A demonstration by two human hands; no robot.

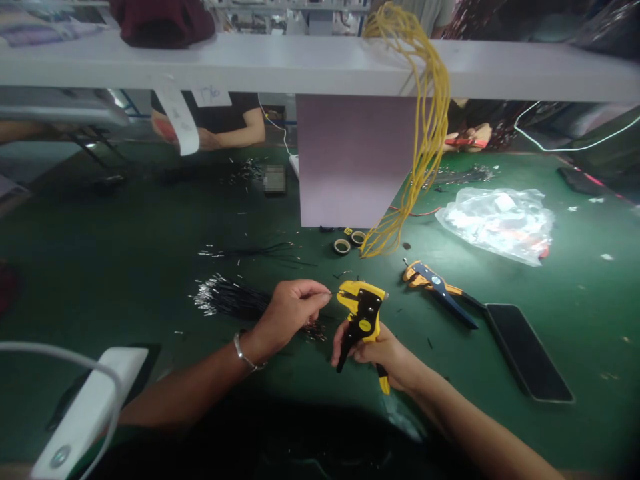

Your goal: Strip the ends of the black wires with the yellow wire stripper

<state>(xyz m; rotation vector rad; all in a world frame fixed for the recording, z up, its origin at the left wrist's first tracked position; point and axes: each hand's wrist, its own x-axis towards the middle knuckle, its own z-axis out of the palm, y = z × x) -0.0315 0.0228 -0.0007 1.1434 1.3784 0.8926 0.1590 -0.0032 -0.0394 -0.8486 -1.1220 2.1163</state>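
My right hand (373, 350) is wrapped round the handles of a yellow and black wire stripper (367, 310), its jaws facing left. Just left of those jaws, my left hand (295, 307) pinches a thin black wire (334, 293) between thumb and fingertips. The wire's end lies at the jaw opening; whether the jaws touch it I cannot tell. Below and behind my left hand lies a bundle of black wires (235, 298) with pale tips at its left end and bare copper-coloured ends at its right. A few more black wires (265, 252) are spread farther back.
A second wire stripper (440, 287) and a phone (530, 350) lie at right. Yellow wires (425, 133) hang from the shelf (250, 63). Tape rolls (342, 247), a plastic bag (500, 220) and a white power strip (95, 407) are around. Co-workers' hands (473, 137) show across the table.
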